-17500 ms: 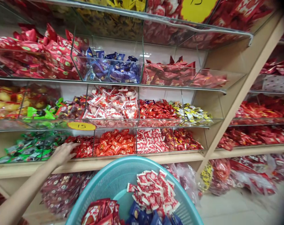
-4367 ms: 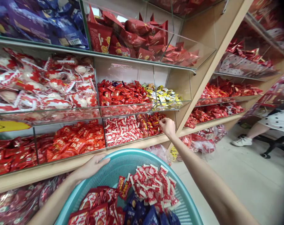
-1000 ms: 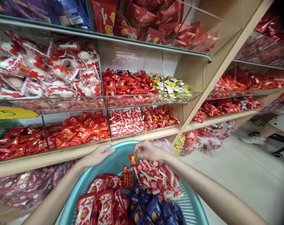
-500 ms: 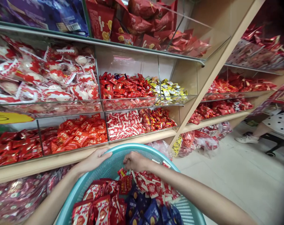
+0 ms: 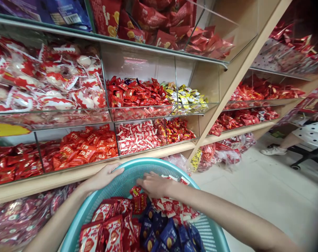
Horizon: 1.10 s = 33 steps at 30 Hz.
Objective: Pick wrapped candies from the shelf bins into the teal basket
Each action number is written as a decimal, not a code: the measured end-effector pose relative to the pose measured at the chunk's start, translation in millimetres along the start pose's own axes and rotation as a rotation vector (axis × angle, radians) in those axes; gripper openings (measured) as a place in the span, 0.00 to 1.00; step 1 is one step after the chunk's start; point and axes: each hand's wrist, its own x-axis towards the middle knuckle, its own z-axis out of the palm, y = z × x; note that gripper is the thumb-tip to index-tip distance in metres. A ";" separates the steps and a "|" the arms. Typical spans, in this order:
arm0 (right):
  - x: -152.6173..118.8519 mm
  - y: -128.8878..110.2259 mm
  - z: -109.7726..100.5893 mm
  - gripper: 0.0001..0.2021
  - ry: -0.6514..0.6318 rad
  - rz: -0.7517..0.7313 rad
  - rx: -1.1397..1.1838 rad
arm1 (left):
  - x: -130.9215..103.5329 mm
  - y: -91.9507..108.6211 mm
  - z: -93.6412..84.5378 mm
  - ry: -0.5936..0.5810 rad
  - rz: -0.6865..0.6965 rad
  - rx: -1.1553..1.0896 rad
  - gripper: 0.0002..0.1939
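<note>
A teal plastic basket (image 5: 145, 161) with a mesh wall is in front of me. My left hand (image 5: 104, 177) is closed on its far left rim, thumb on top. Inside the basket, my right hand (image 5: 154, 184) reaches down with curled fingers among small wrapped candies. Its fingertips are partly hidden, beside red-and-yellow candies (image 5: 139, 202). Under and around my right wrist lie red-and-white candies (image 5: 171, 206). Larger red-and-white packets (image 5: 113, 231) fill the near left of the basket, and dark blue packets (image 5: 170, 233) lie at the near middle.
Beyond the basket, wooden shelves (image 5: 159, 152) hold clear bins of wrapped sweets, including red-and-white candies (image 5: 138, 137) and orange-red packets (image 5: 87, 147). Bagged goods (image 5: 227, 152) lie on the floor under the shelves. At the right, a person's leg (image 5: 290, 141) shows near a wheeled chair (image 5: 307, 157).
My right hand has shifted slightly within the basket, its fingers curling lower toward the red-and-yellow candies. My left hand keeps its hold on the rim. The view has tilted slightly.
</note>
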 end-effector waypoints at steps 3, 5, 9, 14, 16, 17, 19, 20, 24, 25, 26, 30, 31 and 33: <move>7.5 -4.6 9.1 0.14 -0.043 0.020 -0.102 | -2.2 0.5 -1.0 0.012 -0.007 0.007 0.22; 8.0 -2.7 10.9 0.13 -0.025 0.009 -0.114 | -2.6 0.0 -1.6 0.016 -0.016 0.017 0.23; 5.0 -0.8 15.4 0.13 -0.003 -0.006 -0.187 | -1.9 0.0 -1.2 0.007 -0.006 -0.007 0.23; 3.2 -2.3 23.5 0.12 0.057 0.016 -0.258 | -1.4 0.9 -0.5 0.017 -0.002 0.006 0.22; 3.0 -1.0 24.7 0.11 0.075 0.038 -0.276 | -1.4 0.4 -0.9 0.028 0.001 0.024 0.22; 2.9 0.1 25.0 0.11 0.076 0.053 -0.282 | -1.3 0.1 -1.2 0.034 0.004 0.033 0.22; 2.7 2.5 25.6 0.13 0.073 0.076 -0.283 | -1.2 -0.2 -1.6 0.045 0.010 0.051 0.23; 2.6 3.5 26.1 0.13 0.075 0.083 -0.278 | -1.1 -0.2 -1.7 0.051 0.009 0.060 0.23; -0.1 3.7 22.5 0.14 0.110 0.073 -0.252 | -1.1 0.9 -1.4 0.062 -0.012 0.073 0.25; -2.0 3.2 18.1 0.15 0.127 0.067 -0.241 | -1.1 1.4 -1.3 0.059 -0.017 0.072 0.25; -4.8 2.9 11.6 0.16 0.153 0.058 -0.222 | -1.3 2.0 -1.2 0.054 -0.017 0.069 0.25; -25.0 13.0 -32.1 0.16 0.362 0.018 -0.047 | -1.8 5.0 -1.2 0.037 0.000 0.054 0.24; -31.5 20.5 -44.5 0.16 0.435 0.026 0.008 | -1.8 5.6 -1.3 0.033 0.001 0.056 0.24; -43.3 42.8 -65.5 0.16 0.573 0.112 0.085 | -1.5 6.1 -1.5 0.033 -0.004 0.068 0.24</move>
